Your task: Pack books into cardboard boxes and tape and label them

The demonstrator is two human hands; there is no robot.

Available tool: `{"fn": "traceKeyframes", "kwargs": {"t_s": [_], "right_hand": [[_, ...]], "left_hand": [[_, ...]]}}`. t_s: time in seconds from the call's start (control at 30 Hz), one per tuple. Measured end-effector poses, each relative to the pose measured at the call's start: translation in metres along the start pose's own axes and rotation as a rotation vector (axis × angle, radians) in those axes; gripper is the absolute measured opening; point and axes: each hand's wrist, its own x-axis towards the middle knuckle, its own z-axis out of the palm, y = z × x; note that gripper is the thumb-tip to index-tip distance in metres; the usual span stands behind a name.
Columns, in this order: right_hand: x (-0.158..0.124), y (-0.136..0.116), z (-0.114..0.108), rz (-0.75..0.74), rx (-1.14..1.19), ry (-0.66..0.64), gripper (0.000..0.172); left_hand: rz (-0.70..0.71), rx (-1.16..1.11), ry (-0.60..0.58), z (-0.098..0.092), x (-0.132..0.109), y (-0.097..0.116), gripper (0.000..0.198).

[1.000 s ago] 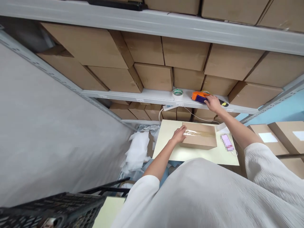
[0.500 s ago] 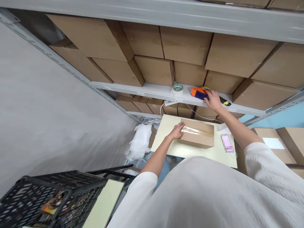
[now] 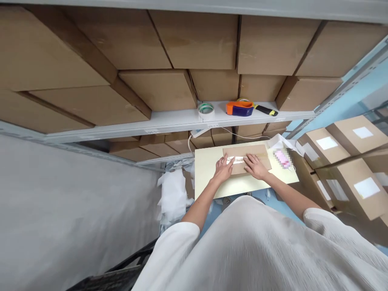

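Observation:
A cardboard box (image 3: 257, 151) lies on the pale yellow table (image 3: 206, 178), with a shiny strip of clear tape (image 3: 238, 160) along its top. My left hand (image 3: 223, 169) rests on the left part of the box, fingers spread at the tape. On the box's middle, my right hand (image 3: 255, 166) lies flat with its fingers stretched over the tape. Neither hand holds anything. On the shelf beyond, an orange and dark blue tape dispenser (image 3: 239, 108) stands beside a black and yellow utility knife (image 3: 266, 110).
A tape roll (image 3: 206, 110) sits on the metal shelf (image 3: 176, 120), which carries rows of cardboard boxes (image 3: 157, 91). A pink phone (image 3: 282, 158), partly pixelated, lies at the table's right. Labelled cartons (image 3: 348, 186) are stacked to the right; white packing sheets (image 3: 174, 194) lie at left.
My right hand has let go of the tape dispenser on the shelf and come down onto the box. My left hand stays on the box. The view has turned to the right.

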Motion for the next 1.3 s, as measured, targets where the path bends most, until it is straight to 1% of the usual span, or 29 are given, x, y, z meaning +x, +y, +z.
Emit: {"fn": "traceKeyframes", "kwargs": {"t_s": [0.07,0.13,0.3,0.43,0.53,0.63,0.7,0.77,0.83,0.9,1.0,1.07,1.17,1.23,1.3], "right_hand": [[-0.008,-0.004,0.007,0.029,-0.028,-0.018,0.066],[-0.012,-0.003,0.009,0.053,-0.041,-0.023,0.070],[-0.028,0.013,0.005,0.157,-0.052,0.004,0.077],[-0.037,0.025,0.003,0.163,-0.032,0.016,0.080],[-0.034,0.032,-0.004,0.143,0.031,0.031,0.075],[-0.027,0.045,-0.018,0.117,0.142,0.101,0.063],[-0.021,0.064,-0.030,0.126,0.218,0.184,0.056],[-0.016,0.091,-0.042,0.173,0.271,0.275,0.050],[-0.010,0.126,-0.053,0.249,0.301,0.348,0.046],[-0.004,0.165,-0.064,0.346,0.310,0.394,0.043],[0.006,0.220,-0.080,0.499,0.314,0.410,0.044],[0.011,0.250,-0.088,0.575,0.321,0.404,0.045],[0.019,0.283,-0.093,0.623,0.330,0.387,0.041],[0.024,0.296,-0.091,0.611,0.349,0.363,0.034],[0.028,0.305,-0.088,0.582,0.374,0.334,0.028]], "left_hand": [[0.031,0.030,-0.028,-0.001,-0.003,-0.004,0.061],[0.040,0.055,-0.048,-0.002,-0.005,-0.006,0.062],[0.025,0.097,-0.104,-0.006,-0.005,-0.002,0.065],[-0.002,0.135,-0.121,-0.010,-0.008,0.003,0.066],[-0.032,0.135,-0.122,-0.014,-0.010,0.007,0.066],[-0.074,0.099,-0.090,-0.018,-0.010,0.012,0.066],[-0.101,0.074,-0.047,-0.019,-0.008,0.018,0.066],[-0.133,0.057,0.003,-0.019,-0.004,0.027,0.067],[-0.180,0.045,0.053,-0.016,0.003,0.041,0.068],[-0.226,0.034,0.088,-0.010,0.011,0.059,0.066],[-0.254,0.013,0.110,0.001,0.026,0.094,0.059],[-0.249,-0.013,0.132,0.010,0.036,0.120,0.055],[-0.190,-0.104,0.186,0.022,0.054,0.160,0.052],[-0.123,-0.220,0.214,0.030,0.071,0.187,0.050],[-0.064,-0.377,0.229,0.039,0.093,0.212,0.047]]}}
